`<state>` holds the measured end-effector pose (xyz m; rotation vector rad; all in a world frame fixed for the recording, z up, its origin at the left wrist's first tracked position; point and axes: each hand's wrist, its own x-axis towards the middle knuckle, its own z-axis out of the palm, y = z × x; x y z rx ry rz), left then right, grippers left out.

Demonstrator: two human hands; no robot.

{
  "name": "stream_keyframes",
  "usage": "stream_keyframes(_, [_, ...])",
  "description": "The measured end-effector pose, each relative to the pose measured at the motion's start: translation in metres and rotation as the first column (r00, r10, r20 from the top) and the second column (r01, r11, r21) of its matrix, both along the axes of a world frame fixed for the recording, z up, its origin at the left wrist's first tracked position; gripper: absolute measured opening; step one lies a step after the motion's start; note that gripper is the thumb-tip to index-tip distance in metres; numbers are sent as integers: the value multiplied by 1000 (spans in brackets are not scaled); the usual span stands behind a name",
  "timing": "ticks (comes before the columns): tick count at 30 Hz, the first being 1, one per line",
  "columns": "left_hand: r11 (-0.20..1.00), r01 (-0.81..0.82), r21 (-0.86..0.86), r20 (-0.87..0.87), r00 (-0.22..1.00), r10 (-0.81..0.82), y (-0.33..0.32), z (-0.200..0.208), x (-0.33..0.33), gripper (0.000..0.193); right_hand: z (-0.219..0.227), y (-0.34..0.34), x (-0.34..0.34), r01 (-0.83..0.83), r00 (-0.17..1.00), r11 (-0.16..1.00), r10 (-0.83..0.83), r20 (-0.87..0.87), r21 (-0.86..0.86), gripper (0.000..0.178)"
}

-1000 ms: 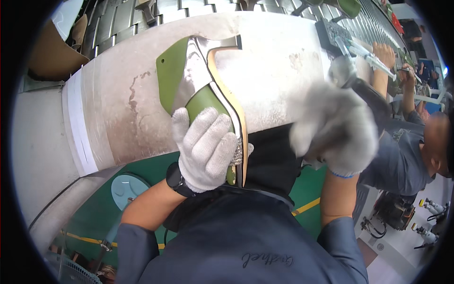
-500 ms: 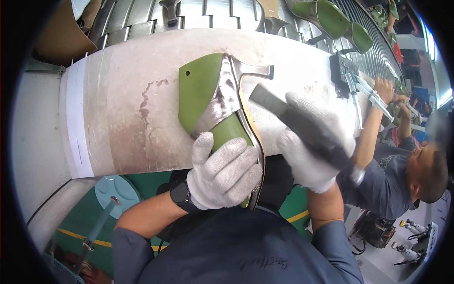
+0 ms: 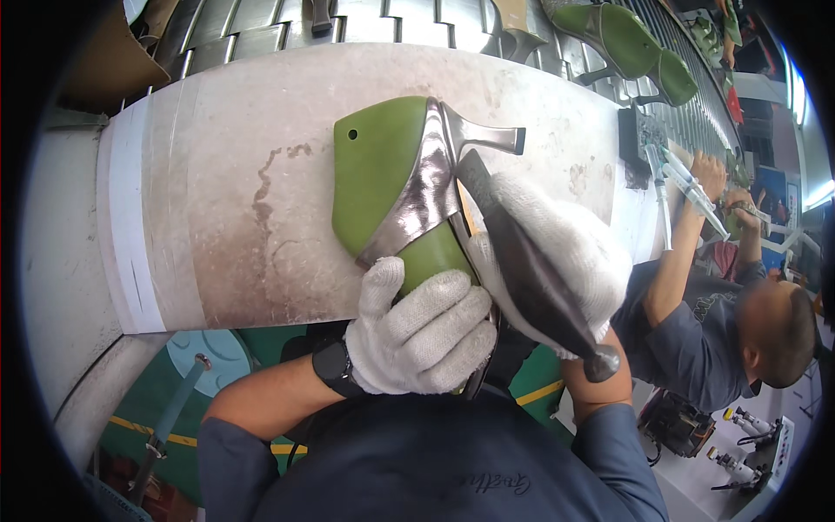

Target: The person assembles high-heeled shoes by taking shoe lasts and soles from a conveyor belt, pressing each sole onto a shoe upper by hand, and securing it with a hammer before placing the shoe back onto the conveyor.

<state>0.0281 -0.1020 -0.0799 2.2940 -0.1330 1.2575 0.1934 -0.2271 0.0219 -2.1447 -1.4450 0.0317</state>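
Observation:
On the pale worktop lies a high-heeled shoe (image 3: 417, 202) on its side, its shiny metallic strap stretched over a green shoe last (image 3: 377, 187) with a small hole. The slim heel (image 3: 489, 137) points right. My left hand (image 3: 422, 335), in a white knit glove, is closed around the lower end of the last. My right hand (image 3: 565, 252), also gloved, grips a dark metal tool (image 3: 539, 278) with a flat end and a round knob. Its flat end meets the sole edge just below the heel; the exact contact is partly hidden by my fingers.
Beyond the worktop (image 3: 252, 104) runs a slatted metal conveyor (image 3: 365, 22) carrying more green lasts (image 3: 609, 39). Syringes (image 3: 687, 183) and a dark block (image 3: 633, 143) sit at the right edge. A co-worker (image 3: 722, 322) works close on the right. A blue round stool (image 3: 207, 361) stands lower left.
My right hand has brought the tool left and down against the sole edge, its knob end now swung toward me. The shoe has shifted slightly right, with my left hand still on it.

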Motion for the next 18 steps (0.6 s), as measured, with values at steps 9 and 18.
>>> stream_keyframes(9, [998, -6, 63, -89, 996, 12, 5, 16, 0, 32, 47, 28, 6, -133, 951, 964, 190, 245, -229, 60])
stream_keyframes(18, [938, 67, -341, -285, 943, -171, 86, 82, 46, 50, 5, -31, 40, 206, 931, 978, -206, 302, 30, 57])
